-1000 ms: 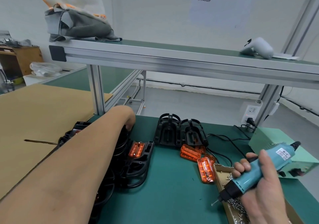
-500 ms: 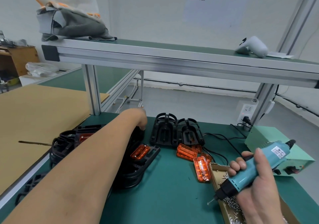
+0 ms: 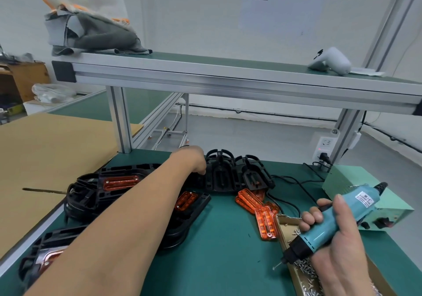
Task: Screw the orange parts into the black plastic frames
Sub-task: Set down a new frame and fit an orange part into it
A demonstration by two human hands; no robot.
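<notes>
**Left grip at the far frames, right grip on the driver**

- Right grip point(image 3: 338, 238): clenched round the blue electric screwdriver point(image 3: 331, 225), near right. Driver's long axis runs far-right to near-left. Bit end points near-left and down, cable end up toward far right. A screw point(image 3: 275, 267) sits on the bit tip, just left of the cardboard screw box point(image 3: 285, 229).
- Left grip point(image 3: 194, 162): arm stretched across the bench point(image 3: 217, 250), hand at the left edge of the far black frames point(image 3: 220, 174). Fingers are hidden behind the hand, so I cannot tell whether it grasps anything.
- Far black frames: two side by side at mid-bench, long axes near-far, rounded ends pointing far.
- Loose orange parts point(image 3: 266, 224): small cluster on the bench between the far frames and the screw box. The nearest one lies flat with its long axis roughly near-far, touching the box's left rim. The one behind it runs far-left to near-right.
- Frame pile point(image 3: 91, 195): left side, partly under the forearm. The top frame carries a fitted orange insert point(image 3: 120, 182), long axis left-right. A second insert shows just right of the forearm.
- Green power unit point(image 3: 356, 188): far right, behind the driver.
- Upper shelf point(image 3: 228, 74): cloth bundle point(image 3: 89, 22) on the left, white controller point(image 3: 331, 60) on the right.
</notes>
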